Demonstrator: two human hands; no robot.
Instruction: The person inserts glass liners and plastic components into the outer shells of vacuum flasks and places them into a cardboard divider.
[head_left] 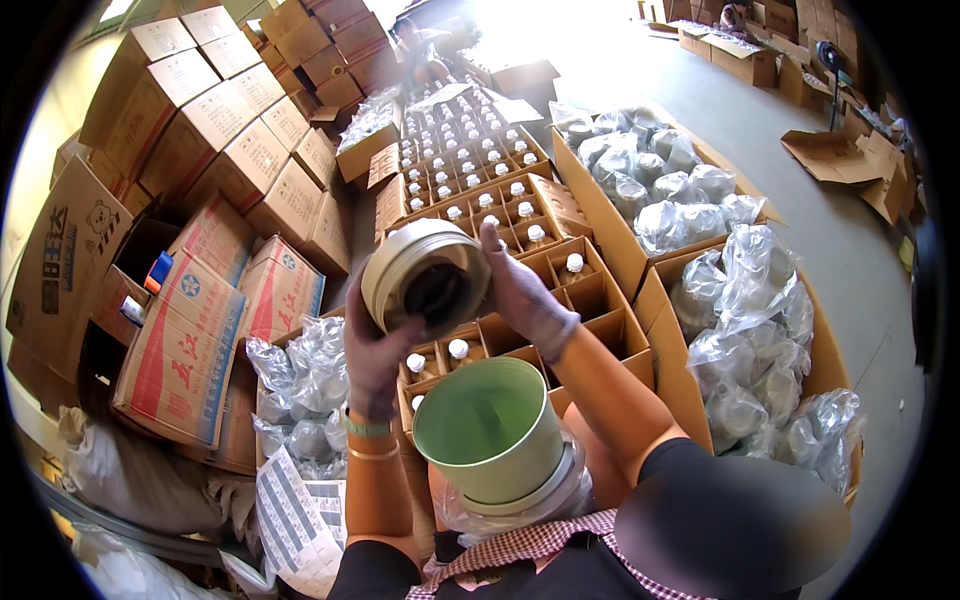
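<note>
Both my gloved hands hold a round, pale plastic piece point(418, 246) with a ringed rim and a dark hollow middle; its exact kind I cannot tell. My left hand point(380, 355) grips its lower left side, with the fingers wrapped under it. On its right side, my right hand point(520, 292) presses with fingers and thumb. Below them, a light green cylindrical tub point(488, 428) stands open-topped at my lap, with clear plastic film around its base. Right in front is a divided carton point(625, 335) with white-capped bottles point(458, 349) in some of its compartments.
Cartons on the right point(655, 300) hold plastic-wrapped round pieces point(740, 375). More wrapped pieces point(300, 370) lie at the left, beside printed sheets point(295, 520). Stacked boxes point(215, 140) rise at the far left. Bottle cartons point(470, 150) extend ahead toward another person point(425, 50).
</note>
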